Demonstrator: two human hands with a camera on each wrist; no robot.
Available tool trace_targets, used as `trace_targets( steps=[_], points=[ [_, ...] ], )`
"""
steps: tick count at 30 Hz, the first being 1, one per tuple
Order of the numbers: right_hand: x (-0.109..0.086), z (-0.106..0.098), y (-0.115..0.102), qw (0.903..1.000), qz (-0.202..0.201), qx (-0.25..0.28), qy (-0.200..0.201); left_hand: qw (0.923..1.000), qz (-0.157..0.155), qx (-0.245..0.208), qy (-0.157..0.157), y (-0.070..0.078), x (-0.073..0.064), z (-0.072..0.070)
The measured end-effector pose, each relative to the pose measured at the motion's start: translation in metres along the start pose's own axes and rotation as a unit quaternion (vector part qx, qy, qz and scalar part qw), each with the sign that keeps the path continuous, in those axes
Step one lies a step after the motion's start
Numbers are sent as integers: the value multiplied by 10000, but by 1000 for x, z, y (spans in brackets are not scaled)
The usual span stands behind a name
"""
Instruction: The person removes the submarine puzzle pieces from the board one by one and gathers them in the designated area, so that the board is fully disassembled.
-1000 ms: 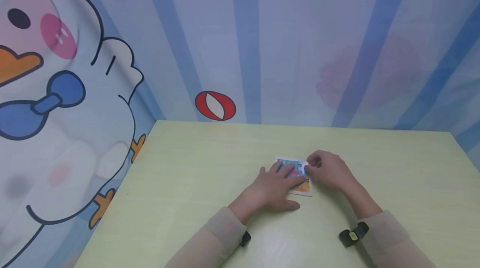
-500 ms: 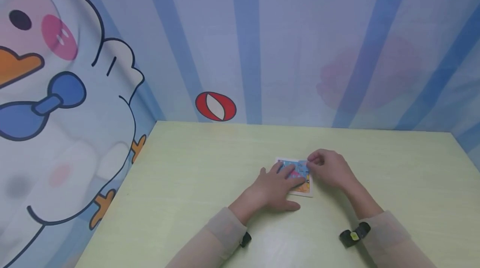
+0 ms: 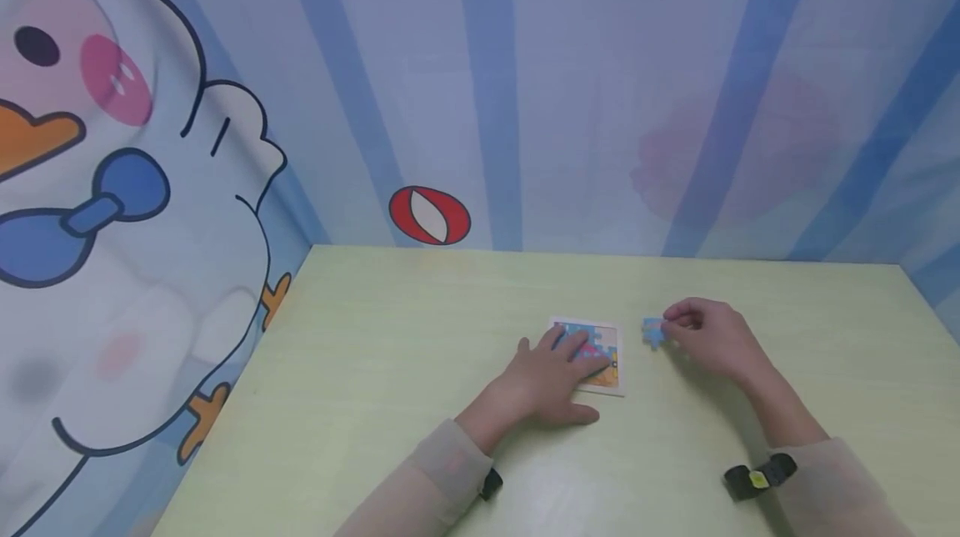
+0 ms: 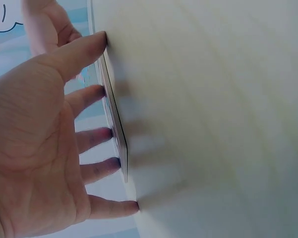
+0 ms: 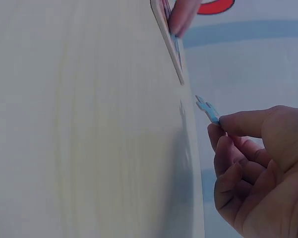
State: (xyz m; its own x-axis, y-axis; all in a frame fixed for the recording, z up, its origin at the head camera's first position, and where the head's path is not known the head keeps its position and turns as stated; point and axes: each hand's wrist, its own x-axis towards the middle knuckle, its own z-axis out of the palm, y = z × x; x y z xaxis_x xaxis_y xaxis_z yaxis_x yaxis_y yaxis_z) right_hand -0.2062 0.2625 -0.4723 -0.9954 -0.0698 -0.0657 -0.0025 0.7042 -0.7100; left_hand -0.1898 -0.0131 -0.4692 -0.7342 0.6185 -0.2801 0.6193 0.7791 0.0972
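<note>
Partly, the puzzle board [image 3: 608, 338] is hidden: the left hand [image 3: 558, 374] lies over its left side with fingers spread, so much of the printed picture cannot be read. The board lies flat on the pale table [image 3: 420, 312], and the left wrist view shows it almost edge-on. That hand grasps nothing; its 3 middle fingertips rest on the board, while the thumb and little finger stand off to either side of it.

The right hand [image 3: 712, 337] pinches a light blue puzzle piece [image 3: 654, 332] between thumb and index finger, to the right of the board and apart from it. The fingertips cover 1 end of the piece, and its print is too small to make out; the right wrist view shows it nearly side-on, raised off the table. Both sleeves [image 3: 840, 479] are cut off by the lower edge of the head view, and the left wristband [image 3: 492, 484] is mostly hidden.

Compared with 0.5 s ago, the right hand has shifted right, taking the piece away from the board's upper right corner, which now shows a bare gap. The left hand has kept its place.
</note>
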Motion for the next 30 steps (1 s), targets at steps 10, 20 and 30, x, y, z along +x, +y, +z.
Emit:
trace_targets(
  steps=[10, 20, 30],
  points=[
    [-13, -32, 43, 9996, 232, -172, -68, 10000, -85, 40, 9, 0, 1, 3],
    [-22, -56, 69, 9980, 427, -475, 3, 10000, -54, 71, 22, 0, 1, 3],
    [-22, -57, 70, 9968, 477, -637, 14, 9999, -86, 63, 35, 1, 1, 3]
  ],
)
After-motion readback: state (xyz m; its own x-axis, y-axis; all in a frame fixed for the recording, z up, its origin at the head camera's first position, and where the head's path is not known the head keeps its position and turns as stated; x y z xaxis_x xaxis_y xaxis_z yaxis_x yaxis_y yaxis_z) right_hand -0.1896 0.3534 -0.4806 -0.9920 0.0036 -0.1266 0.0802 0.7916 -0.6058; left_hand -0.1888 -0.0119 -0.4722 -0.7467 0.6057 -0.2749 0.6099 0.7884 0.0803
